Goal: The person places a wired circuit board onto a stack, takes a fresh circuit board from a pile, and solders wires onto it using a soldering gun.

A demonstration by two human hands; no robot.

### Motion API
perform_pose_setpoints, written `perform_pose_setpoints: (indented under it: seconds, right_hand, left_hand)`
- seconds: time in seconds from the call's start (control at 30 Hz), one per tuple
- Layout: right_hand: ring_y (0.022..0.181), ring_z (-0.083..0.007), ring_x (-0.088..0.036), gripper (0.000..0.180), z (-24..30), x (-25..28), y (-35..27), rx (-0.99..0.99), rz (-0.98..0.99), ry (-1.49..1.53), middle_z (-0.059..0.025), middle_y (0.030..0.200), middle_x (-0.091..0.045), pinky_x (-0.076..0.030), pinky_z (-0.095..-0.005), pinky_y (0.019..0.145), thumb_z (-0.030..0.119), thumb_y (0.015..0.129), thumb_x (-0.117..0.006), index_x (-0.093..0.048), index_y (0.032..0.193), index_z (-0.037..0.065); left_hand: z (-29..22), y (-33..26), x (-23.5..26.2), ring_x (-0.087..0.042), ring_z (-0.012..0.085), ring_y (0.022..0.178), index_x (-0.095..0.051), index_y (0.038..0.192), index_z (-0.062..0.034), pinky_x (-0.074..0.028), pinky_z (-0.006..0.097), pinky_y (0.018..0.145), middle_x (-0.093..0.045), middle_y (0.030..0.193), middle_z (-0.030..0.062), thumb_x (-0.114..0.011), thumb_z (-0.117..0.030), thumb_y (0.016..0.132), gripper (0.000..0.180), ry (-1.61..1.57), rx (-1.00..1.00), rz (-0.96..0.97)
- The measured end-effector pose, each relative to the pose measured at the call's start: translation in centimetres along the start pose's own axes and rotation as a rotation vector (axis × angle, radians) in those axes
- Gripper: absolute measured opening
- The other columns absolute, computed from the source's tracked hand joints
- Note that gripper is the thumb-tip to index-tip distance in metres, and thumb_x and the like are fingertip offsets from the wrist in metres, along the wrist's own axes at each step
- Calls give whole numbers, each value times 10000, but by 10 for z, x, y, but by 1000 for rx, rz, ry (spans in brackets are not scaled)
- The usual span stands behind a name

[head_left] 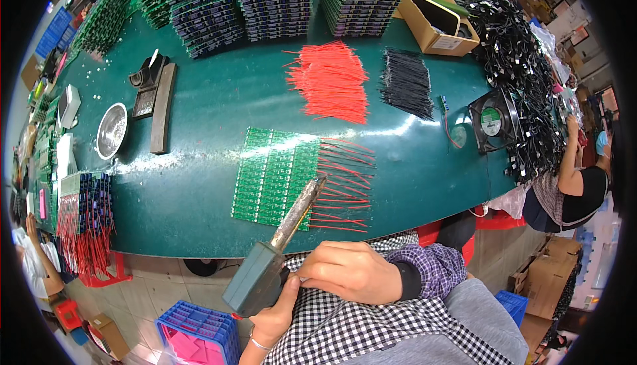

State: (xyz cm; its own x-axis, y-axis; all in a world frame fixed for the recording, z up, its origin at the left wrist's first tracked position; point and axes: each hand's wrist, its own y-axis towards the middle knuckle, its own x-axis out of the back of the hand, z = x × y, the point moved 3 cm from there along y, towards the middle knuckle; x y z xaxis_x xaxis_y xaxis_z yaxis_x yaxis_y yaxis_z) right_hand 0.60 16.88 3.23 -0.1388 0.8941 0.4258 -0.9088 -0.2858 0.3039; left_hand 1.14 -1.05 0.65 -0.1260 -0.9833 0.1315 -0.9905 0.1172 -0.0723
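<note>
My left hand (275, 315) is closed around the handle of a grey-green soldering gun (255, 279). Its long, worn metal barrel slants up and right, and the tip lies over the right edge of a green circuit board panel (275, 173). From that edge a row of red and dark wires (345, 182) sticks out to the right. Close to my left thumb, my right hand (352, 272) has its fingers pinched together; whatever is between them is too hidden to name. Both hands are in front of the table's near edge.
Beyond the panel lie a pile of red wires (328, 80) and a bundle of black wires (406, 83). Stacked boards (279, 0) stand at the back. A metal bowl (112, 131) is left, a fan (492, 121) and heaped black cables (524, 66) right. Other people sit nearby.
</note>
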Motion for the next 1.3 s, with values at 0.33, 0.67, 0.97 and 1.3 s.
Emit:
perform_pose_setpoints:
  seconds: [0.33,0.67,0.97,1.3]
  right_hand:
    - [749,-275,-637,111,-10,10,8,-94,-164,0,-106,835,-611,-523,-361,645,-5,822,-699,-645,918,4]
    - [647,-126,-581,100,-42,2,3,-293,-285,-55,-57,815,-596,-426,-252,522,-19,807,-726,-660,878,5]
    - [657,-126,-580,111,-47,-3,0,-323,-292,-71,-53,800,-563,-451,-254,544,-29,792,-729,-655,870,-1]
    - [663,-132,-590,116,-49,-5,-2,-314,-283,-76,-55,808,-570,-456,-259,546,-37,784,-723,-653,868,2]
  left_hand:
    - [2,-4,9,-657,182,802,-585,1174,73,-566,299,689,-645,1065,144,-727,115,797,405,-309,112,-214]
    - [29,-55,62,-606,163,730,-563,1227,52,-507,286,627,-630,1120,165,-773,-3,789,489,195,121,-159]
    - [44,-81,72,-621,204,911,-638,1148,40,-501,330,837,-663,1070,117,-815,-39,792,405,240,289,-261]
    - [33,-76,67,-613,181,874,-649,1113,39,-497,312,798,-668,1013,101,-807,-22,792,363,237,356,-199]
